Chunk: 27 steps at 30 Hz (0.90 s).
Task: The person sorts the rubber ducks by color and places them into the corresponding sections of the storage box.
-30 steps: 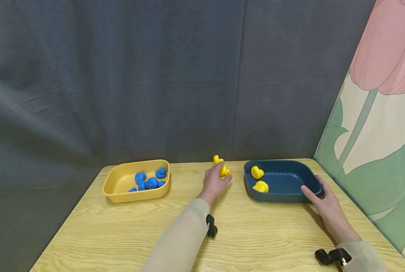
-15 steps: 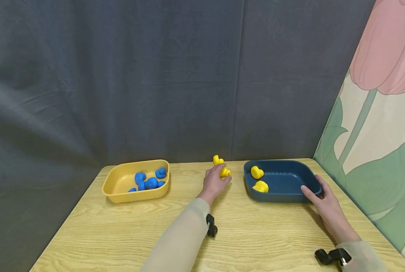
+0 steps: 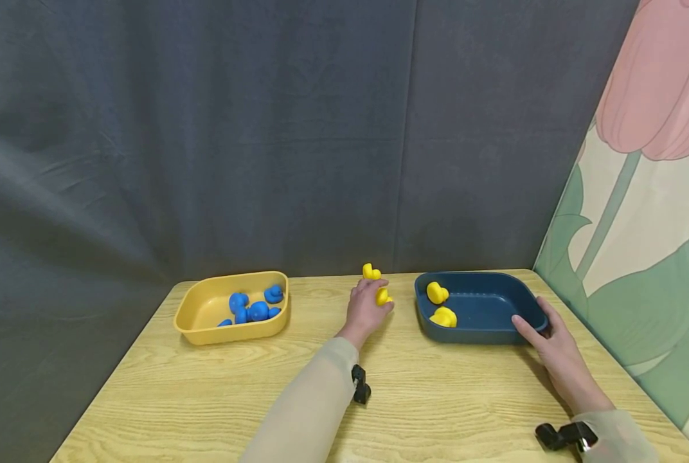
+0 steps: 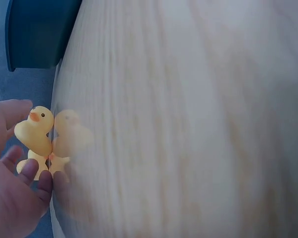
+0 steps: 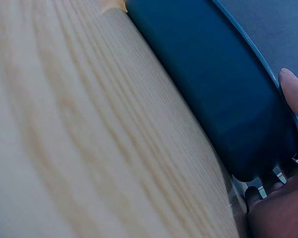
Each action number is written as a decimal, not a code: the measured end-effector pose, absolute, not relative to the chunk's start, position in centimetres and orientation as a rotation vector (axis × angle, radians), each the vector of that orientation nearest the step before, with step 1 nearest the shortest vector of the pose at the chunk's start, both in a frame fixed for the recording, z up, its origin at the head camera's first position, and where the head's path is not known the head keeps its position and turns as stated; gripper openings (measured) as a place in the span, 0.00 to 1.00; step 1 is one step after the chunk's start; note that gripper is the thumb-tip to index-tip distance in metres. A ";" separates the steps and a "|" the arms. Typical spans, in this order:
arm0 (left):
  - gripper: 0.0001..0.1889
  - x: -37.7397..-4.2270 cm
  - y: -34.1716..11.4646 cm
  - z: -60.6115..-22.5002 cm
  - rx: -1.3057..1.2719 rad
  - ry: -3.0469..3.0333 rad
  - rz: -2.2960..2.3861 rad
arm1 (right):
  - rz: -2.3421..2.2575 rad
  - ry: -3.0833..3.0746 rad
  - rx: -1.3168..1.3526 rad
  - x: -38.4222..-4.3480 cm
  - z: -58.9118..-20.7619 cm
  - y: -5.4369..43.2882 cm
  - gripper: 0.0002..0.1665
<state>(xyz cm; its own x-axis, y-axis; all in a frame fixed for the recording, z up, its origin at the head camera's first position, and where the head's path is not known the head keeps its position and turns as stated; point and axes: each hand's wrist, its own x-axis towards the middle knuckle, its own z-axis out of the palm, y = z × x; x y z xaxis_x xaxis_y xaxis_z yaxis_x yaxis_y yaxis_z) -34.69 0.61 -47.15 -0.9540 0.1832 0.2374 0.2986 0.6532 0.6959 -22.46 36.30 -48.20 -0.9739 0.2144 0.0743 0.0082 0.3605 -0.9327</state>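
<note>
My left hand (image 3: 366,314) is at the table's middle, its thumb and fingers curled round a yellow rubber duck (image 3: 382,297). In the left wrist view this duck (image 4: 34,136) lies low against the tabletop, between the thumb and the fingers. Just behind it lies a second yellow rubber duck (image 3: 370,271). At the right, my right hand (image 3: 560,354) grips the near right corner of a dark blue tray (image 3: 489,336), thumb over the rim and fingers under the outside. Two yellow rubber ducks (image 3: 437,293) lie at the tray's left end.
A yellow tray (image 3: 205,336) stands at the left with several blue rubber ducks (image 3: 258,312). The wooden table (image 3: 437,399) ends at a dark grey curtain (image 3: 298,161). A flower-patterned wall (image 3: 645,257) borders the right side.
The fingers of my left hand have shifted slightly forward and over the duck, covering more of it. The duck has sunk a little. My right hand and both trays stay put.
</note>
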 end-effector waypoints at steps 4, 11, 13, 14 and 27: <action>0.28 -34.8 0.5 -47.3 -0.400 -2.753 -1.156 | 1.669 -2.427 -0.195 -22.5 -48.2 36.3 0.58; 0.27 -34.7 0.5 -47.3 -0.384 -2.762 -1.152 | 1.667 -2.427 -0.187 -22.4 -48.2 36.2 0.58; 0.26 -34.6 0.5 -47.2 -0.367 -2.757 -1.177 | 1.665 -2.426 -0.186 -22.4 -48.2 36.2 0.58; 0.26 -34.5 0.4 -47.2 -0.356 -2.760 -1.187 | 1.664 -2.427 -0.186 -22.4 -48.2 36.2 0.58; 0.26 -33.5 0.6 -46.2 -0.319 -2.661 -1.352 | 1.661 -2.443 -0.203 -22.3 -48.2 36.3 0.58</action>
